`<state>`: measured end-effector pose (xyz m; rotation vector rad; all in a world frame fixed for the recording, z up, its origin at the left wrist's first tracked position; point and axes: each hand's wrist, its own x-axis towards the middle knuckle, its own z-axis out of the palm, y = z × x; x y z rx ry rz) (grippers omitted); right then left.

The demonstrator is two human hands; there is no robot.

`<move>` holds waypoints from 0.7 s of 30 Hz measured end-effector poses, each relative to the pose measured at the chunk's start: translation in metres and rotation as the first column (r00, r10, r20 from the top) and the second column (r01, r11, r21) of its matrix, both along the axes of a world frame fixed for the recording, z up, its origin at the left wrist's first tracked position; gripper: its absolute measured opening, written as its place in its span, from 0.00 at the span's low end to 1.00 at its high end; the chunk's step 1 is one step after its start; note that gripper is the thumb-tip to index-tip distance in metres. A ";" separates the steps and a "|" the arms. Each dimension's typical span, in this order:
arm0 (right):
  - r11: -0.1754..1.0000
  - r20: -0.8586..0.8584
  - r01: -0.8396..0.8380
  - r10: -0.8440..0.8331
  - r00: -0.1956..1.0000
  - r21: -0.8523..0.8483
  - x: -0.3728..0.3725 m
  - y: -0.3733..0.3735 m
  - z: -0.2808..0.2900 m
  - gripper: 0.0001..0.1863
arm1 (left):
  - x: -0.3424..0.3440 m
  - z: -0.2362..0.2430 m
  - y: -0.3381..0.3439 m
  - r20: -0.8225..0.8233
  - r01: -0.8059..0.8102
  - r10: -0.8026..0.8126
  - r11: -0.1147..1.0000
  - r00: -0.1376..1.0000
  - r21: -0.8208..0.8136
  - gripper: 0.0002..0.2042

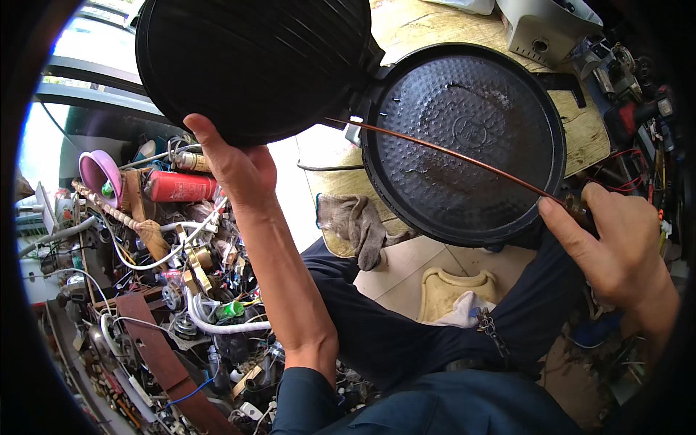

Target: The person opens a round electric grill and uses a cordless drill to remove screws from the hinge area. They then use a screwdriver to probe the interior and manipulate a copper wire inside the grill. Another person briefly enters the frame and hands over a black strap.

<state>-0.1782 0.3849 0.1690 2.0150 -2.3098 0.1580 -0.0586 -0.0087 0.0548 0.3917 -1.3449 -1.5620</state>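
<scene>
A round black electric griddle stands unfolded in front of me, its hinge between the two halves. My left hand (pixel 235 163) grips the rim of the raised lid (pixel 254 65), thumb on the near edge and the other fingers mostly hidden behind it. The lower pan (pixel 471 94) has a dimpled, wet-looking or greasy plate and a handle at its right. In my right hand (pixel 616 246) is a long thin screwdriver (pixel 464 158), its brownish handle mostly covered by my fingers. The shaft crosses above the pan, and its tip points at the hinge side.
The griddle rests on a worn wooden stool or bench (pixel 583 145). A grey work glove (pixel 351 221) hangs over its near edge. Heaped parts and cables fill the left, with a red cylinder (pixel 180 186) and a pink bowl (pixel 100 172). Tools (pixel 641 109) crowd the right.
</scene>
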 end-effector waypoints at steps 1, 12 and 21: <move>0.992 0.138 0.048 -0.032 0.990 -0.113 0.001 -0.002 -0.004 0.26 | 0.000 0.000 -0.001 0.000 0.015 -0.015 1.000 1.000 -0.002 0.50; 0.990 0.050 0.132 -0.129 0.990 -0.057 0.002 -0.004 0.001 0.21 | -0.001 -0.003 -0.004 -0.052 0.055 -0.053 0.998 0.997 0.038 0.49; 0.719 0.836 0.431 -0.507 -0.209 0.545 -0.007 -0.005 0.029 0.23 | 0.001 -0.004 -0.009 -0.041 0.049 -0.048 0.999 0.998 0.020 0.51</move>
